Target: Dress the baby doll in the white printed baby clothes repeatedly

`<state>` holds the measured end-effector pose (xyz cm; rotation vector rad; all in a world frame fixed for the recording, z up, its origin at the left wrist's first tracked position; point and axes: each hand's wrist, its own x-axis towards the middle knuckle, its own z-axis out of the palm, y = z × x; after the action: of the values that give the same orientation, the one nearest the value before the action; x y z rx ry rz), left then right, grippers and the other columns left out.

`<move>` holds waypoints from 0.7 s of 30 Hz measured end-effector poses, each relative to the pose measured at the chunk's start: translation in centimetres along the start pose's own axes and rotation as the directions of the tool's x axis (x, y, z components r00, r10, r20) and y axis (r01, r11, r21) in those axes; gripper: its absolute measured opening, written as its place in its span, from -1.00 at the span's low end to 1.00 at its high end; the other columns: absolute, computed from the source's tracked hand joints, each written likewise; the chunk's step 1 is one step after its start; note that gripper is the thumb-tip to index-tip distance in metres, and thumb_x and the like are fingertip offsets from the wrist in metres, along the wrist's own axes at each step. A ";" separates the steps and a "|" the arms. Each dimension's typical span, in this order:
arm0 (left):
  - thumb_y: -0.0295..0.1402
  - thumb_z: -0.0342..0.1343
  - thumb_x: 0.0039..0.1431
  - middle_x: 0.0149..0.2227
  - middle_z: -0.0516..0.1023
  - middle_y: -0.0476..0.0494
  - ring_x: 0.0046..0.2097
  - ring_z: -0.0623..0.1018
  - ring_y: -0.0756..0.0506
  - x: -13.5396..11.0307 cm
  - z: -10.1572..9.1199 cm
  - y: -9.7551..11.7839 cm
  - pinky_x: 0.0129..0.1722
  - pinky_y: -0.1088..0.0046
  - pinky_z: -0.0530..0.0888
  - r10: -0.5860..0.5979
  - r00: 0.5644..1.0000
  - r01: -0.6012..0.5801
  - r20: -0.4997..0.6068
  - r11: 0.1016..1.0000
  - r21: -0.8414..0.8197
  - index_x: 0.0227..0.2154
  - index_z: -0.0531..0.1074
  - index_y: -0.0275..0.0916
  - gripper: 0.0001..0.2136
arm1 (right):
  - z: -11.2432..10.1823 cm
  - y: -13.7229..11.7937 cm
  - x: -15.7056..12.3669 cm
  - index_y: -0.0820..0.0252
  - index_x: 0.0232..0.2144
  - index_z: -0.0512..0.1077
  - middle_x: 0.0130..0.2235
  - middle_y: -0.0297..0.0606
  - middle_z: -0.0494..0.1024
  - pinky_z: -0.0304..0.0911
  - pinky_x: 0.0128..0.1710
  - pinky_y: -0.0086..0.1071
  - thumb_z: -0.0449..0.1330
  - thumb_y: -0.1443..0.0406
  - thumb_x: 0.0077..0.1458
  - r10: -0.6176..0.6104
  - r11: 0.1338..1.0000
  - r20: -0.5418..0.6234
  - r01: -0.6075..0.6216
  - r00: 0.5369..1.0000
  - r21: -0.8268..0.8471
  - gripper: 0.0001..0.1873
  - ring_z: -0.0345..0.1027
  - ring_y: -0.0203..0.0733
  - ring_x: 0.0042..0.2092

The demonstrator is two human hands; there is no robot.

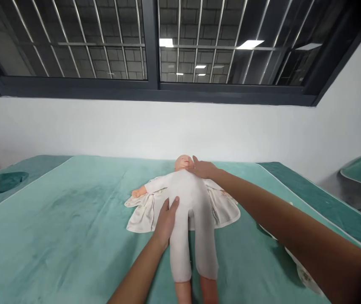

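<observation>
A baby doll (185, 192) in a white long-legged suit lies on its back, its head away from me and its bare feet cut off by the lower edge. My left hand (166, 219) grips the doll's waist, thumb on top and the other fingers at its side, partly hidden. Across the doll's shoulder reaches my right hand (204, 169), fingers apart and touching the suit near the neck, just below the face. A white patterned baby garment (142, 216) lies spread beneath the doll's back and arms.
Green cloth (72, 236) covers the wide surface under the doll. More patterned white fabric (307, 276) lies at the right, partly behind my forearm. A white wall (136, 126) and a dark-framed window (153, 90) with bars stand behind. Folded green cloth (3, 181) is at the left.
</observation>
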<state>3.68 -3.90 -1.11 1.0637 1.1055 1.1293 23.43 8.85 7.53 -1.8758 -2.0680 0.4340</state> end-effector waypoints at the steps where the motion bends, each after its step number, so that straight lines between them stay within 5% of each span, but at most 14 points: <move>1: 0.04 0.05 0.18 0.22 0.37 -0.24 0.22 0.38 -0.22 0.2 -0.1 -0.2 0.18 0.29 0.34 0.016 1.000 -0.014 -0.027 0.999 0.045 0.08 0.40 -0.21 -0.47 | 0.4 -0.7 -0.1 0.28 0.19 0.14 0.10 0.15 0.41 0.13 0.10 0.02 0.05 -0.05 0.18 -0.031 0.997 -0.036 0.029 0.999 -0.071 -0.31 0.28 0.22 0.13; 6: 0.02 -0.10 0.28 0.14 0.47 -0.22 0.20 0.40 -0.23 0.5 -0.5 -1.3 0.22 0.24 0.28 0.111 0.990 -0.093 -0.086 0.978 0.184 0.01 0.47 -0.25 -0.49 | 5.2 -7.0 0.1 0.28 0.14 0.16 0.13 0.15 0.33 0.13 0.04 0.02 -0.12 0.06 0.30 -0.223 0.949 -0.092 0.195 0.970 -0.247 -0.48 0.21 0.21 0.13; 10: -0.02 -0.16 0.32 0.12 0.49 -0.19 0.16 0.43 -0.20 0.2 -0.4 -1.6 0.20 0.26 0.30 0.139 0.983 -0.109 -0.124 0.969 0.224 0.04 0.46 -0.20 -0.52 | 9.6 -11.5 2.0 0.21 -0.02 0.33 0.05 0.03 0.41 0.17 0.02 -0.04 -0.03 0.01 0.26 -0.372 0.881 0.081 0.379 0.925 -0.283 -0.55 0.24 0.13 0.10; 14: -0.05 -0.19 0.34 0.11 0.49 -0.19 0.11 0.47 -0.18 1.1 -0.9 -2.0 0.13 0.26 0.35 0.215 0.967 -0.157 -0.136 0.924 0.348 0.04 0.44 -0.20 -0.54 | 11.3 -12.1 3.7 0.14 -0.23 0.43 -0.05 -0.09 0.48 0.26 -0.11 -0.17 0.12 -0.11 0.12 -0.463 0.815 0.270 0.525 0.844 -0.245 -0.53 0.33 0.05 0.02; 16: -0.13 -0.16 0.35 0.04 0.53 -0.19 0.05 0.49 -0.17 2.3 -1.8 -2.3 0.09 0.26 0.37 0.377 0.923 -0.297 -0.075 0.824 0.482 -0.01 0.46 -0.20 -0.61 | 10.9 -11.4 3.9 0.13 -0.21 0.42 0.01 -0.11 0.45 0.26 -0.14 -0.22 0.11 -0.12 0.12 -0.495 0.797 0.270 0.555 0.826 -0.237 -0.53 0.30 0.04 0.05; 18: -0.26 -0.12 0.33 -0.01 0.54 -0.20 0.05 0.47 -0.18 3.8 -3.2 -2.4 0.10 0.23 0.34 0.545 0.838 -0.418 0.021 0.619 0.665 -0.06 0.47 -0.21 -0.69 | 10.0 -10.4 3.7 0.13 -0.15 0.38 0.04 -0.10 0.42 0.25 -0.18 -0.25 0.01 -0.11 0.20 -0.504 0.801 0.227 0.549 0.834 -0.240 -0.52 0.33 0.02 0.02; 21: -0.40 -0.09 0.27 0.02 0.50 -0.26 0.11 0.40 -0.24 5.9 -5.6 -2.4 0.12 0.17 0.28 0.605 0.789 -0.350 0.107 0.298 0.888 -0.03 0.44 -0.20 -0.71 | 8.3 -9.0 3.1 0.11 -0.10 0.32 -0.05 -0.14 0.49 0.20 -0.30 -0.31 -0.14 -0.15 0.24 -0.462 0.864 0.110 0.475 0.880 -0.168 -0.45 0.40 -0.05 -0.13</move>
<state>-0.99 2.00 -4.87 2.2876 1.7290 1.1561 11.45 11.02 3.94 -1.3789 -2.5863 0.1793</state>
